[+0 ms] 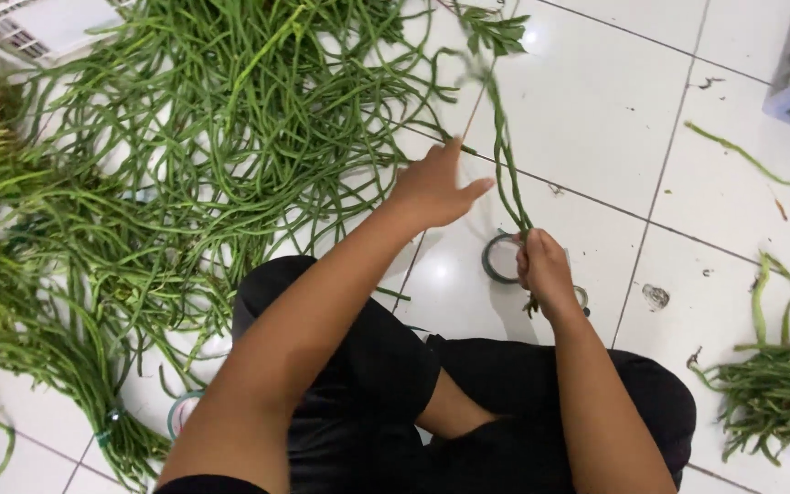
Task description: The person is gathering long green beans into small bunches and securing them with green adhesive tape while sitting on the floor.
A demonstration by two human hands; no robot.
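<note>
Green long beans (pixel 503 155) stand upright, gripped by right hand (pixel 544 272); left hand (pixel 433 189) open.

Bright overhead glare on tiles (pixel 596 110); stalk tops perhaps motion-blurred.

From my feed I see the person's own body only: left hand (pixel 434 190) and right hand (pixel 544 272), both bare, no gloves, rings or watch visible. Forearms bare to approx. the elbow, no sleeves in shot. Legs in plain black soft-fabric trousers (pixel 386 366), creased at the knees, no logos or markings. Bare strip of leg shows btw. the trouser folds.
</note>
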